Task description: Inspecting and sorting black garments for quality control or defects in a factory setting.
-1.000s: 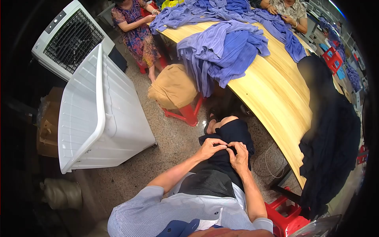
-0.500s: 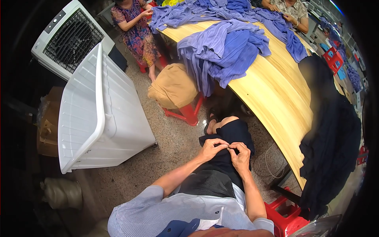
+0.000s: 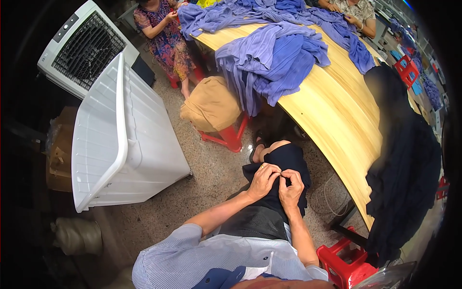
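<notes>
My left hand [image 3: 262, 183] and right hand [image 3: 291, 189] meet, thumbs and fingers pinched together, right over the dark cloth [image 3: 290, 158] across my lap; what's between them, I can't tell.

The left hand [image 3: 263, 183] now sits farther toward 1 o'clock than before, its knuckles higher, and its fingertips meet those of the right hand [image 3: 291, 188] nearer 12 o'clock. At 11 o'clock, a seated co-worker's hand [image 3: 171, 16] and the purple-blue cloth [image 3: 192, 19] lie farther toward 10.
</notes>
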